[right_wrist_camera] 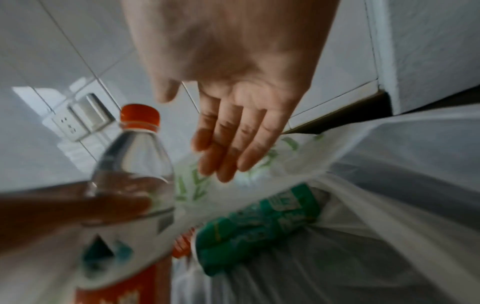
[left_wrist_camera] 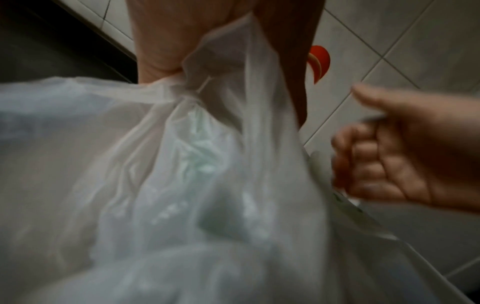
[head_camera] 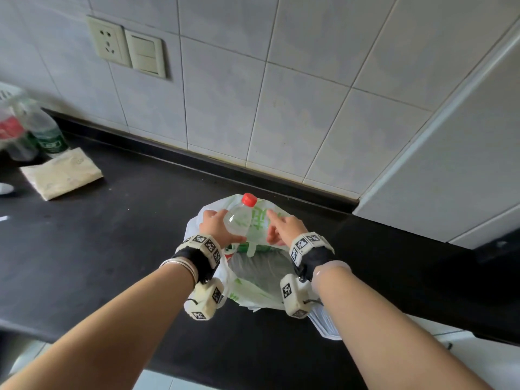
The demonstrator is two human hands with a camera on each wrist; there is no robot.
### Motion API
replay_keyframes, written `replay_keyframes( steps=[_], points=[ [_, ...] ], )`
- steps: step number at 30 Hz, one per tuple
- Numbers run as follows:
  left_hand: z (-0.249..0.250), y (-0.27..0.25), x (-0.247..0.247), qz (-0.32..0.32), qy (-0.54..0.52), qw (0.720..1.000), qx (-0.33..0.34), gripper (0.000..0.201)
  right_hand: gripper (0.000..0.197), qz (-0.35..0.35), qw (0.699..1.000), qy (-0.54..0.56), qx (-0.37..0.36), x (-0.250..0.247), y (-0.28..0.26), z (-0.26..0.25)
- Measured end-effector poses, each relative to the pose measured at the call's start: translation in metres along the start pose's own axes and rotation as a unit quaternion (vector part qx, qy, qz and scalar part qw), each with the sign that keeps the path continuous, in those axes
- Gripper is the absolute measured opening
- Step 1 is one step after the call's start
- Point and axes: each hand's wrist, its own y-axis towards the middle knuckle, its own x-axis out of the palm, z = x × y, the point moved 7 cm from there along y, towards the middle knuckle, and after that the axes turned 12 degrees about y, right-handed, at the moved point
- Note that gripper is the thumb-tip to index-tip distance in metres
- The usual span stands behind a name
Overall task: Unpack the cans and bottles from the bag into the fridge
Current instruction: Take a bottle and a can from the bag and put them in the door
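Note:
A white plastic bag with green print stands open on the black counter. My left hand grips a clear bottle with a red cap by its upper body, just above the bag's mouth; the same bottle shows its red label in the right wrist view. Bag plastic drapes over that hand. My right hand hovers beside the bottle, over the bag's far edge, fingers loose and holding nothing. A green-labelled bottle lies inside the bag. The white fridge stands at the right.
At the counter's far left stand other bottles and a flat white packet. A socket and switch sit on the tiled wall. Another red-labelled item lies in the bag beside the green one.

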Motion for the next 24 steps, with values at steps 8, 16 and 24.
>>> replay_keyframes(
  steps=[8,16,24],
  points=[
    [-0.004,0.006,-0.011,0.027,-0.055,0.997,0.04,0.086,0.044,-0.005,0.982,-0.186,0.022,0.0,0.03,0.033],
    [-0.013,0.011,-0.014,0.038,-0.112,0.992,0.045,0.081,0.017,0.0,0.969,-0.243,-0.031,0.009,0.054,0.05],
    [-0.008,0.009,-0.015,0.038,-0.122,0.991,0.046,0.08,0.027,-0.033,0.967,-0.253,-0.02,0.01,0.056,0.051]
  ],
)
